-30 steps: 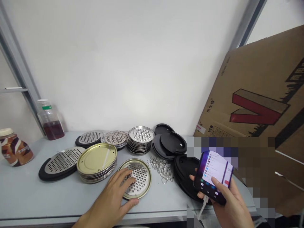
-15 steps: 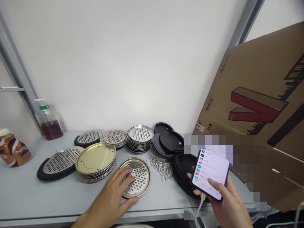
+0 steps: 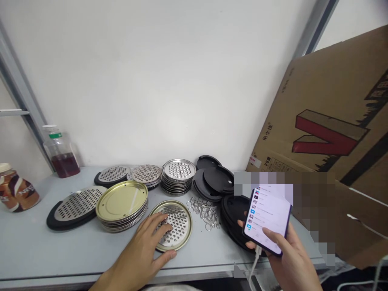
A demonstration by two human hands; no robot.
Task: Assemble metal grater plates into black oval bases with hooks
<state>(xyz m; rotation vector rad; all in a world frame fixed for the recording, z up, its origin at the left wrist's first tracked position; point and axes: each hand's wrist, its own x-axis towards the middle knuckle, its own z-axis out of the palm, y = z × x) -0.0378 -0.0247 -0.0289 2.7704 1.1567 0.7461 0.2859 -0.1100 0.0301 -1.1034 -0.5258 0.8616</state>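
Observation:
My left hand (image 3: pixel 151 238) lies with spread fingers on the left side of a round metal grater disc (image 3: pixel 177 228) set in a gold-coloured rim. In my right hand (image 3: pixel 287 250) is a smartphone (image 3: pixel 268 220), its screen lit with a list and my thumb over the lower part. A white cable (image 3: pixel 257 258) is plugged into its bottom edge. Left of the grater stands a stack of gold-coloured round lids (image 3: pixel 123 202). Small metal clips and rings (image 3: pixel 206 212) lie just right of it. Black round plastic discs (image 3: pixel 235 214) are partly hidden behind the phone.
Behind sit a stack of silver grater discs (image 3: pixel 178 171), another pile of perforated discs (image 3: pixel 147 174) and graters with black rims (image 3: pixel 79 204). A bottle of dark red liquid (image 3: pixel 65 161) and a brown jar (image 3: pixel 20 192) stand left. A large cardboard box (image 3: pixel 321 121) leans at right.
The view has shifted very slightly. My left hand stays on the grater disc, and my right hand with the smartphone has moved a touch to the left in view.

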